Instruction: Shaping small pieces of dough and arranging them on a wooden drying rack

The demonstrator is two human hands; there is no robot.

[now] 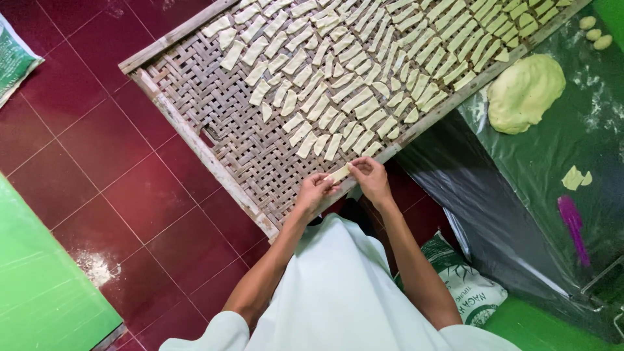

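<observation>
A pale strip of dough [340, 173] is stretched between my two hands just over the near edge of a woven bamboo tray [214, 123]. My left hand [314, 191] pinches its left end and my right hand [369, 177] pinches its right end. Several similar dough strips [364, 65] lie in rows across the far and right part of the tray. The tray's near left part is bare weave.
A flattened lump of dough [524, 92] rests on a dark plastic sheet [533, 182] at the right, with small dough pieces [576, 177], a purple tool [573, 225] and dough balls [595, 32]. A printed sack [471, 292] lies on the red tiled floor [117, 162]. A green surface [39, 286] sits at left.
</observation>
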